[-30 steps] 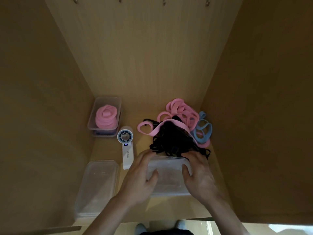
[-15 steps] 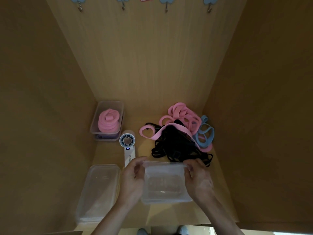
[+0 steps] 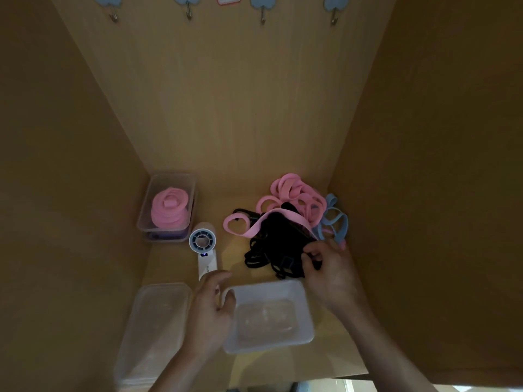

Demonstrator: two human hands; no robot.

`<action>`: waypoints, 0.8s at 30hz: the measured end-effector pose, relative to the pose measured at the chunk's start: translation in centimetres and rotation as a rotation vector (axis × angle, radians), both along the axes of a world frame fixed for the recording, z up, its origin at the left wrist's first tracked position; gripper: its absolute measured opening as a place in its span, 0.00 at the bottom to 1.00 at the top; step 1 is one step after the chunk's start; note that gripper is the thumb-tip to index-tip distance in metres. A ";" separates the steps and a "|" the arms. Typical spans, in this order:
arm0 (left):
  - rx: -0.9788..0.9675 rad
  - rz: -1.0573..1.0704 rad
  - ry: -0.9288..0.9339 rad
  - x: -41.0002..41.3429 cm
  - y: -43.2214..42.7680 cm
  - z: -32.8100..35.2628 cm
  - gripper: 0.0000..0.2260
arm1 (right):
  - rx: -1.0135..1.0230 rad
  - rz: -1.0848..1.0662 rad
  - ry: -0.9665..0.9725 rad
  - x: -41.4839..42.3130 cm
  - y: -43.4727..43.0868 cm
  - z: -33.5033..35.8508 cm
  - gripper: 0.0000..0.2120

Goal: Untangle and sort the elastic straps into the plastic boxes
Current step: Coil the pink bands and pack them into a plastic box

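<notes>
Head view, shelf: a wooden cupboard shelf [image 3: 232,258] is carrying everything, with blue-backed metal hooks [image 3: 189,12] hanging along the back wall.
Left hand: the left hand [image 3: 210,309] is lying at the left rim of the empty clear plastic box [image 3: 307,309], fingers loosely curved and gripping nothing; whether the thumb is touching the rim cannot be told.
Right hand: the right hand [image 3: 331,274] is reaching past the box's far right corner, its curled fingers pinching into the black elastic straps [image 3: 276,244].
Black straps: they are sitting in a tangled heap just behind the empty box, with a long pink elastic strap [image 3: 240,226] draping across the top.
Other straps: a pile of pink elastic loops [image 3: 294,195] is resting behind the heap, with blue elastic loops [image 3: 335,222] lying against the right wall.
Filled box: a clear plastic box [image 3: 172,176] at back left is holding a coiled pink strap [image 3: 169,210].
Near left: a flat clear plastic container [image 3: 158,321] is lying beside the left hand.
Between: a white handheld fan [image 3: 204,250] is lying between the filled box and the empty one.
</notes>
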State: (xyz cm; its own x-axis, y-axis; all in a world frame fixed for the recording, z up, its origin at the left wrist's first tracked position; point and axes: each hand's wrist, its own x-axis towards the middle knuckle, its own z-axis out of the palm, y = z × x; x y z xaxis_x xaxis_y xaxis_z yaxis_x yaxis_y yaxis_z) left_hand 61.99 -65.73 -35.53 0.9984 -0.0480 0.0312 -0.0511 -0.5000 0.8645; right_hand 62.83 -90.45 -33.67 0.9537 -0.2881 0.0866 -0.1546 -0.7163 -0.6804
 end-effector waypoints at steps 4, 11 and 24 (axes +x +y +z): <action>-0.079 0.009 -0.014 -0.1 0.3 1.7 0.18 | -0.180 -0.021 -0.072 7.4 -2.6 2.3 0.06; -0.171 0.004 0.034 0.7 1.4 4.4 0.15 | -0.449 0.099 0.345 13.5 -3.2 1.5 0.22; -0.076 -0.099 0.088 5.3 0.7 5.3 0.14 | 0.316 0.218 -0.091 13.7 -2.1 11.8 0.10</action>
State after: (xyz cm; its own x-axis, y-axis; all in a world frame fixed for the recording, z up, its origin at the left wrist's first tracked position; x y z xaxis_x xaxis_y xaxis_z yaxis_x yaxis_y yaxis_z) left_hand 67.25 -65.03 -30.22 0.9878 -0.1475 -0.0494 -0.0190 -0.4295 0.9029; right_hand 76.50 -92.58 -21.90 0.9879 -0.1060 0.1130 0.0488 -0.4790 -0.8765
